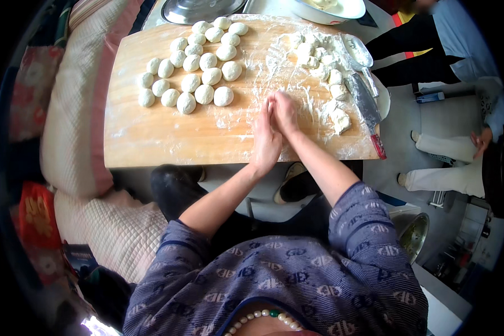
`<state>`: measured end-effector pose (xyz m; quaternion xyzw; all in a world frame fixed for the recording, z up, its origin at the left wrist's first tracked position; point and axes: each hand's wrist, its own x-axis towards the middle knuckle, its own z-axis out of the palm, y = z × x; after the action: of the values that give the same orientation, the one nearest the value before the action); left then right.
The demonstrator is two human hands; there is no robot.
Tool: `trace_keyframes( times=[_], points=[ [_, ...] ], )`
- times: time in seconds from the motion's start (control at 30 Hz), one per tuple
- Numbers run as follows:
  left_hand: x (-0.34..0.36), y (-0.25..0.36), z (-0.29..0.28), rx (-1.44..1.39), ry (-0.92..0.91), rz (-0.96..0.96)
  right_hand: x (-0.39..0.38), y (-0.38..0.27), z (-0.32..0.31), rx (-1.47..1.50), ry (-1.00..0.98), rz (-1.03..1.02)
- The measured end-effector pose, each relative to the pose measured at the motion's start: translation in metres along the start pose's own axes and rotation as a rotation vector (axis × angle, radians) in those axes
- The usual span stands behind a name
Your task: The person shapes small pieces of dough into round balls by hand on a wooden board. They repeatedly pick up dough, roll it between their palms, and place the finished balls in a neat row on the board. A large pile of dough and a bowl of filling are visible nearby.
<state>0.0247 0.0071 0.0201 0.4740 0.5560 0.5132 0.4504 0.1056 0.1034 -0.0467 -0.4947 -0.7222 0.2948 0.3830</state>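
Note:
My left hand [266,137] and my right hand [285,116] are pressed palm to palm above the near middle of a floured wooden board [168,137]. Whatever lies between the palms is hidden. Left of them, round dough balls [191,63] stand in loose rows, several in all. To the right, rough cut dough pieces [337,92] form a curved line, and one lumpy piece [340,120] lies nearest my right forearm. Beside these pieces rests a knife [364,101] with a red handle, its handle end at the board's right edge. A scoop [357,51] with flour lies beyond the knife.
Behind the board are a round metal lid [201,10] and a white basin [341,15]. A quilted bed [67,123] borders the left side. Two other people appear at right, one in a light blue top [459,33], one in pale trousers [445,179]. A metal bowl [415,238] stands lower right.

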Motion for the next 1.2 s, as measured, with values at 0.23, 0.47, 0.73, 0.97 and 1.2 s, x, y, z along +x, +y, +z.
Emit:
trace_keyframes(
  times=[0.23,0.47,0.73,0.97,1.2],
  points=[
    [0.004,-0.03,-0.007,0.035,0.026,0.013,0.027,-0.021,-0.022,-0.371,-0.077,-0.26],
    [-0.012,-0.002,-0.005,0.062,-0.021,0.062,-0.001,-0.024,-0.024,-0.222,-0.051,-0.192],
    [0.009,-0.025,-0.004,0.095,0.034,0.022,0.017,-0.018,-0.02,-0.014,-0.055,-0.061],
    [0.003,-0.035,-0.007,0.065,0.02,0.024,0.032,0.009,-0.075,0.347,-0.049,0.496],
    [0.009,-0.025,-0.005,0.088,0.001,-0.001,0.089,-0.086,-0.037,-0.255,-0.583,0.069]
  ],
)
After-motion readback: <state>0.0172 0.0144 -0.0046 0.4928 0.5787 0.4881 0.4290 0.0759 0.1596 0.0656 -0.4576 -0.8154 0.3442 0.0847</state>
